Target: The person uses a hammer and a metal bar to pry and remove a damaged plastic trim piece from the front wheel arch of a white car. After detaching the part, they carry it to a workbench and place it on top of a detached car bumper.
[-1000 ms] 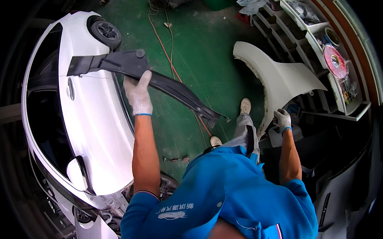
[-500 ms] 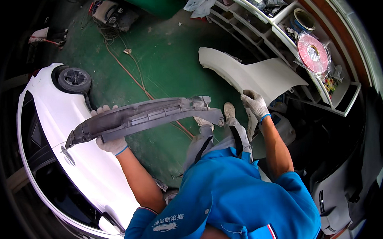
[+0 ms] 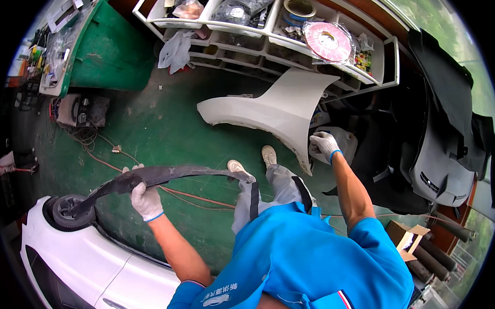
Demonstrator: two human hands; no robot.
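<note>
A long, curved dark grey plastic car part (image 3: pixel 165 175) is in my gloved left hand (image 3: pixel 145 200), whose fingers wrap its middle from both edges. Its narrow end reaches toward my knees, and its other end overlaps the wheel of the white car (image 3: pixel 85 260) in view. My gloved right hand (image 3: pixel 324 144) is raised beside the lower edge of a pale fender (image 3: pixel 271 109). The right fingers are curled together; whatever they may hold is hidden. That fender stands on the green floor in front of the shelves.
White shelving with bins (image 3: pixel 246 32) runs along the back, a pink roll (image 3: pixel 328 42) on top. Cables and a red hose (image 3: pixel 202 198) cross the floor. A green bin (image 3: pixel 112 51) stands back left; dark and grey body panels (image 3: pixel 440 166) are stacked at right, near an open carton (image 3: pixel 408 239).
My view has swung to the left, so the shelves and fender sit differently in it. The dark part in my left hand has turned over, now showing a smoother face.
</note>
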